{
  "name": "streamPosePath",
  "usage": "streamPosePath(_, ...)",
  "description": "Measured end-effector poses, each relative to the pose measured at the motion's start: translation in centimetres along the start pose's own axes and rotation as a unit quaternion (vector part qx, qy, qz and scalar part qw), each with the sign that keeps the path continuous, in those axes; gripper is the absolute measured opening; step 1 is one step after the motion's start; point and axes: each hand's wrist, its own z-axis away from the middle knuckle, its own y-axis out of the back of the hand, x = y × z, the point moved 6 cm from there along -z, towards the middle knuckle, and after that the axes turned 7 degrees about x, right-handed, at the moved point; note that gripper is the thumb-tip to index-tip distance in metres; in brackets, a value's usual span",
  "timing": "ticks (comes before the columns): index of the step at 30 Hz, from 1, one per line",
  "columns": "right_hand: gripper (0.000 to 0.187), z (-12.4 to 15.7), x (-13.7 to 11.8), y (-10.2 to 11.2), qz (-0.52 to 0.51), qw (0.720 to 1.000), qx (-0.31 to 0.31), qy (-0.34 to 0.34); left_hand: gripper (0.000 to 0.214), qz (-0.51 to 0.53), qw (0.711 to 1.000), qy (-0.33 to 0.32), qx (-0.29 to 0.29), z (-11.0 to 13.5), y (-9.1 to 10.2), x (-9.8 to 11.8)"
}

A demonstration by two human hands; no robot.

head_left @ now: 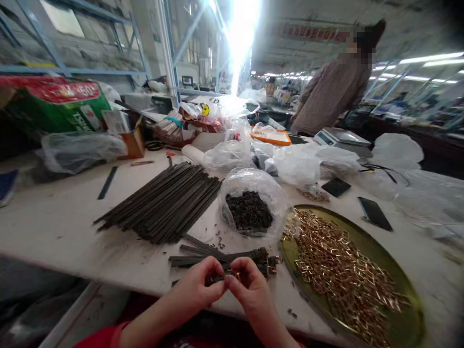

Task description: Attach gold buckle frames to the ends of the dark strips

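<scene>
My left hand [203,282] and my right hand [250,285] meet at the table's front edge, fingertips pinched together. Between them is a dark strap [216,279], mostly hidden by the fingers. A gold glint, seemingly a buckle, shows by my right fingertips. Just beyond lie several dark straps with gold buckles [271,266] at their right ends. An open clear plastic bag [279,205] holds small black loops [250,212]. To the right, a round brass-coloured tray [406,275] carries a heap of gold metal buckles [337,256].
A stack of long dark strips [163,203] lies left of the bag. A phone [375,212] lies behind the tray. Plastic bags [300,162], a scale [340,140] and a green and red package [54,106] stand farther back. A person [333,92] stands beyond the table.
</scene>
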Motion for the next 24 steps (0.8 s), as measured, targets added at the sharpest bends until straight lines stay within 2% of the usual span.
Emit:
streamPosePath(5, 0.026, 0.2, -0.5, 0.0, 0.007, 1.000, 0.003, -0.010, 0.023, 0.040, 0.998, 0.037, -0.023, 0.3, -0.1, -0.1)
streamPosePath(9, 0.030, 0.4, -0.7, -0.2, 0.041, 0.998, -0.043, -0.014, 0.021, 0.098, 0.993, 0.055, -0.043, 0.9, -0.3, 0.5)
streamPosePath(13, 0.023, 1.0, -1.1, -0.6, 0.072, 0.993, -0.094, -0.006, 0.015, 0.129, 0.989, 0.065, -0.042, 1.4, -0.3, 0.5)
streamPosePath(17, 0.017, 1.6, -1.6, -0.9, 0.074, 0.993, -0.089, -0.015, 0.015, 0.152, 0.984, 0.069, -0.063, 1.8, -0.8, 0.3)
streamPosePath(20, 0.014, 1.8, -1.9, -0.8, 0.107, 0.992, -0.067, 0.002, 0.014, 0.129, 0.988, 0.047, -0.064, 2.0, -0.8, 0.5)
streamPosePath(24, 0.011, 2.1, -3.1, -0.5, 0.230, 0.967, -0.046, 0.097, 0.008, 0.009, 1.000, -0.007, -0.017, 2.2, -0.2, 1.1)
